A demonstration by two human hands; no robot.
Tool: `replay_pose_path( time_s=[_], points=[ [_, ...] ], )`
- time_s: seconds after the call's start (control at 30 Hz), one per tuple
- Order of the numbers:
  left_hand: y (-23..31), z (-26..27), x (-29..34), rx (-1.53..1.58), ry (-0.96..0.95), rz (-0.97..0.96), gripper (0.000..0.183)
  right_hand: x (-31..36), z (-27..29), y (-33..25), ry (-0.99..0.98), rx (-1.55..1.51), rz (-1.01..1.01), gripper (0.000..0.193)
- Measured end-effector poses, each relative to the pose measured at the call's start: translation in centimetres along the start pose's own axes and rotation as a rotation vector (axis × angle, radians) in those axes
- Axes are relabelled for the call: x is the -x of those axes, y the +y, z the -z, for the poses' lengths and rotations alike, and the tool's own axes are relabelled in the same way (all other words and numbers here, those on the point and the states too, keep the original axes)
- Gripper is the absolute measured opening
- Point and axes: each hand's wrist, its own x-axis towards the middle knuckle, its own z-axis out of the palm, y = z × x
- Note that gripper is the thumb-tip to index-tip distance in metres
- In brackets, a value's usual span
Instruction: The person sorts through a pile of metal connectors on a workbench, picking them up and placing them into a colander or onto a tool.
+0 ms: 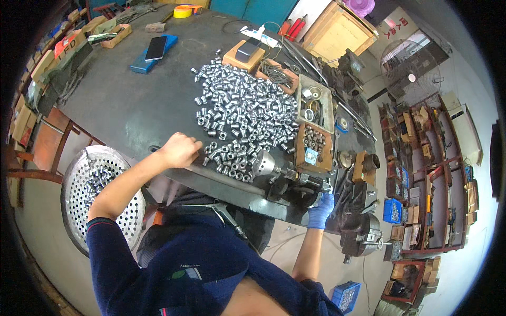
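My left hand (pixel 180 150), bare, is over the near edge of the dark workbench (pixel 121 110) with its fingers curled closed. What they hold, if anything, is hidden. Just beyond it spreads a big heap of shiny metal sleeves (pixel 245 108). My right hand (pixel 320 211), in a blue glove, is at the right end of a small bench machine (pixel 300 187), fingers bent against it; I cannot make out what they grip. At the machine's left end sits a silvery drum-shaped head (pixel 265 163), close to the nearest sleeves.
A perforated metal bowl (pixel 79 189) with more sleeves stands at the left. Right of the heap are a parts tray (pixel 316 102) and a box of small brown pieces (pixel 314 147). A vise (pixel 363 231) juts at the bench's right edge. A phone (pixel 155 48) lies at the back.
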Motion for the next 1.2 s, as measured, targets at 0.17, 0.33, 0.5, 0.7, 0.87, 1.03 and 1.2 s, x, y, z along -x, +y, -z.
replay_pose_path(
  time_s=[0.17, 0.33, 0.5, 0.7, 0.87, 1.03, 1.2],
  points=[
    [1.2, 1.1, 0.0, 0.711, 0.191, 0.362, 0.011, 0.1, 0.2, 0.0, 0.011, -0.007, -0.002, 0.027],
    [6.3, 4.8, -2.1, 1.442, 0.199, 0.103, 0.019, -0.4, 0.7, -0.1, 0.03, -0.025, -0.048, 0.026],
    [9.4, 4.2, -5.4, 1.653, 0.071, 0.005, 0.017, -0.2, 1.1, 0.1, -0.036, -0.034, -0.009, 0.024],
    [9.4, 3.7, -5.5, 1.6, 0.031, 0.052, 0.014, 0.4, 0.6, 0.0, 0.092, 0.005, 0.053, 0.021],
    [9.6, 3.4, -5.8, 1.625, 0.041, 0.035, 0.014, 2.0, 1.6, -1.4, 0.022, 0.026, -0.002, 0.024],
    [9.7, 4.2, -5.9, 1.568, 0.014, 0.001, 0.015, 4.7, 0.3, -4.8, -0.144, 0.075, 0.032, 0.037],
    [9.0, 3.5, -5.6, 1.586, 0.065, 0.083, 0.014, 3.2, -4.5, -8.1, -0.195, 0.132, 0.187, 0.042]
  ],
)
